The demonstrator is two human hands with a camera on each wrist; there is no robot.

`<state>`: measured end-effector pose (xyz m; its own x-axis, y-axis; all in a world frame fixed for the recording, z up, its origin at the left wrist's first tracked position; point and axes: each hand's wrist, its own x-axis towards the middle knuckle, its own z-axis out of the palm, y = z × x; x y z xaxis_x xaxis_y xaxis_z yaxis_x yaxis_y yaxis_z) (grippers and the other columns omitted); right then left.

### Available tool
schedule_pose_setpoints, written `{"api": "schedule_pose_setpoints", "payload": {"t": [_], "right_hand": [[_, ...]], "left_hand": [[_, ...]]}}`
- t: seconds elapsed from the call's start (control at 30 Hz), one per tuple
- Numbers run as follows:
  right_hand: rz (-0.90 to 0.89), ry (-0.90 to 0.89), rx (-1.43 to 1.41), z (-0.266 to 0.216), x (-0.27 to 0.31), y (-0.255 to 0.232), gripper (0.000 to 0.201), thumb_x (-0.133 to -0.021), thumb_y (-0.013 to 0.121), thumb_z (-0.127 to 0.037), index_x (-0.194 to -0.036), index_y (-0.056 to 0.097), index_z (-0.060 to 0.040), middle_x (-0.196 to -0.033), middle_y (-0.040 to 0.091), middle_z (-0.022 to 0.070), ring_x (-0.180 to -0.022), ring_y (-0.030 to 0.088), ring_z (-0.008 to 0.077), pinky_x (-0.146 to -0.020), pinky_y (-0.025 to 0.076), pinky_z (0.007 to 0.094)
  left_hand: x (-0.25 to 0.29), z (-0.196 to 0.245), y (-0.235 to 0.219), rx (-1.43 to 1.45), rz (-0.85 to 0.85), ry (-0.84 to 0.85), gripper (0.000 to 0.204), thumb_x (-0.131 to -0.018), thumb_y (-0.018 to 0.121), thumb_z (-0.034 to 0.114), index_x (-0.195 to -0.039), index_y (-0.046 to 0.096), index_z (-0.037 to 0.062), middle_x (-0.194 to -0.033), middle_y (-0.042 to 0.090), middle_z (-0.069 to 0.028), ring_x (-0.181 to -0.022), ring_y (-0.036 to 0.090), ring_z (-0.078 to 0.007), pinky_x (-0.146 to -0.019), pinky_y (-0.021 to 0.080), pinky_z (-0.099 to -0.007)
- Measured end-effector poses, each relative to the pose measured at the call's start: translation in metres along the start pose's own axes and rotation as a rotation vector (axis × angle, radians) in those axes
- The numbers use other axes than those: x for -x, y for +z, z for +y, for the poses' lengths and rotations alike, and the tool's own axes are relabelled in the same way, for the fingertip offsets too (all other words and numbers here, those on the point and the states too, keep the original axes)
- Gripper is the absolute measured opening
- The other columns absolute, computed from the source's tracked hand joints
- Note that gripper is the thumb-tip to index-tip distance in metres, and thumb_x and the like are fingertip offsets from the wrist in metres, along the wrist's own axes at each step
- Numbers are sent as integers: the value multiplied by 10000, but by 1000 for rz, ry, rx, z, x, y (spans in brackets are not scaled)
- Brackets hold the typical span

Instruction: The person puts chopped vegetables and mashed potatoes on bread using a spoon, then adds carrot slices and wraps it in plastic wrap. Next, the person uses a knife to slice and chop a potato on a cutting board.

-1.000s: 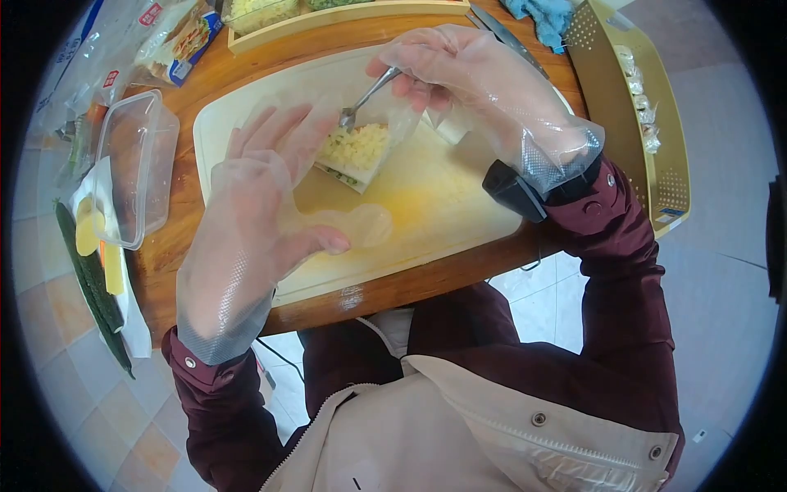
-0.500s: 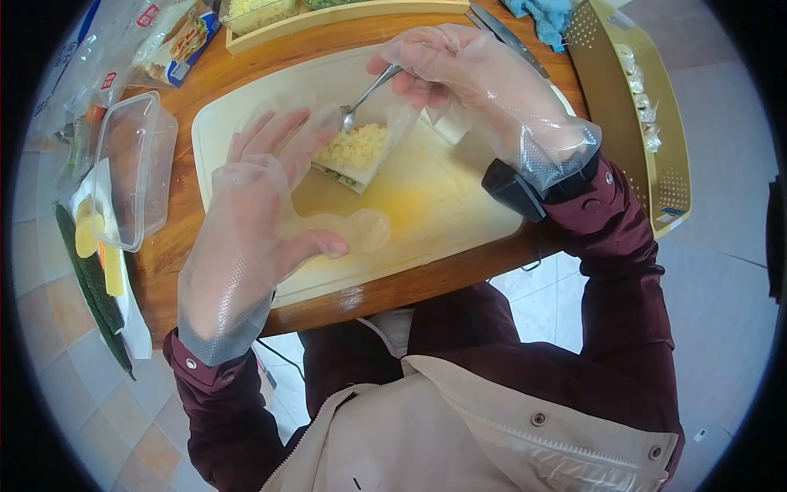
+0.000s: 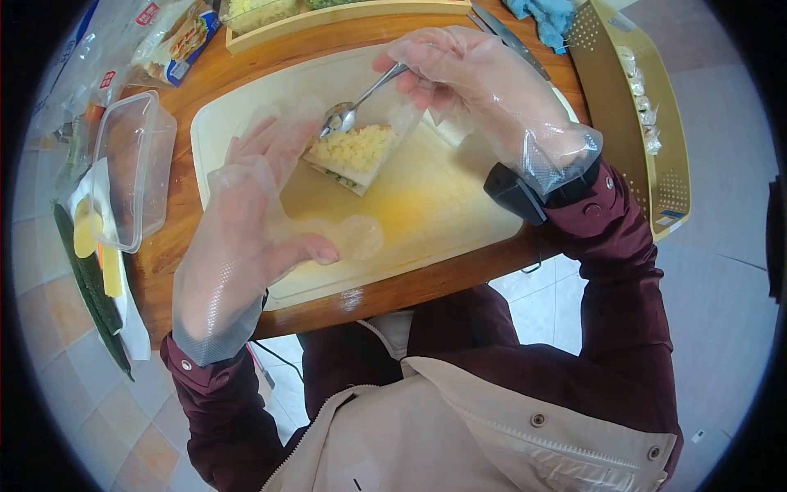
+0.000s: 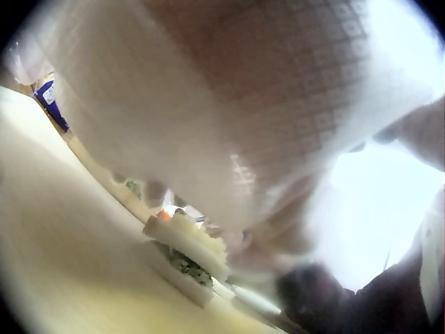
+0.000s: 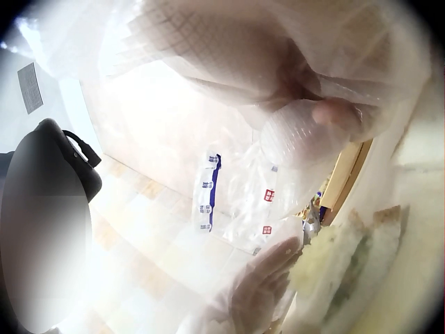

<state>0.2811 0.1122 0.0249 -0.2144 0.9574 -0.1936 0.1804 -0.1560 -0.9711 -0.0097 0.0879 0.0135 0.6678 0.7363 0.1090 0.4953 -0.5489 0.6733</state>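
Note:
A layered sandwich (image 3: 352, 154) stands on the white cutting board (image 3: 451, 197), topped with crumbly pale-yellow filling. Its side shows a green chopped layer between bread slices in the left wrist view (image 4: 191, 268). My right hand (image 3: 484, 86), in a clear plastic glove, pinches the handle of a metal spoon (image 3: 361, 98). The spoon's bowl lies at the back left edge of the topping. Also gloved, my left hand (image 3: 234, 225) is spread at the sandwich's left side, fingertips near its back left corner and thumb out in front over the board.
Left of the board stand a clear plastic box (image 3: 135, 176), cucumbers (image 3: 92, 283) and bagged bread (image 3: 176, 45). Behind it are a wooden tray (image 3: 344, 11) of fillings and a knife (image 3: 512, 41). A yellow-green basket (image 3: 668, 176) with wrapped pieces sits at the right.
The spoon's bowl has moved left along the back of the topping and tilted to show its hollow. My left hand has drawn slightly left.

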Motion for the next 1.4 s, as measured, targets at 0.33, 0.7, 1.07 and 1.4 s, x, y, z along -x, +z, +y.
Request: {"api": "schedule_pose_setpoints", "payload": {"t": [0.33, 0.7, 1.07, 1.4], "right_hand": [[1, -33, 14, 0, 13, -2, 360, -1100, 592, -338, -1175, 756, -26, -977, 707, -11, -883, 623, 78, -795, 478, 246], [17, -13, 16, -2, 17, 0, 359, -1078, 632, -342, -1204, 766, -35, -897, 684, -39, -812, 536, 42, -770, 443, 215], [61, -15, -26, 4, 17, -4, 353, -1083, 628, -342, -1194, 776, -41, -895, 679, -42, -815, 542, 43, -769, 436, 212], [58, -22, 11, 4, 19, -7, 352, -1097, 611, -333, -1207, 762, -34, -963, 699, -6, -855, 593, 72, -789, 482, 244]], "left_hand": [[-1, 4, -4, 1, -52, -13, 1005, -714, 878, 434, -1538, 460, 38, -1613, 479, -197, -1533, 344, -441, -1257, 254, -531], [-10, 5, -1, -221, -84, -20, 1119, -738, 703, 799, -1560, 504, 65, -1636, 415, -211, -1521, 355, -448, -1235, 295, -538], [-9, 1, 0, -208, -86, 2, 1100, -756, 678, 819, -1543, 525, 66, -1632, 418, -212, -1523, 346, -458, -1230, 293, -547], [-4, -7, 5, 107, -29, 24, 1165, -717, 794, 728, -1535, 429, -17, -1578, 505, -216, -1512, 372, -432, -1256, 206, -565]]}}
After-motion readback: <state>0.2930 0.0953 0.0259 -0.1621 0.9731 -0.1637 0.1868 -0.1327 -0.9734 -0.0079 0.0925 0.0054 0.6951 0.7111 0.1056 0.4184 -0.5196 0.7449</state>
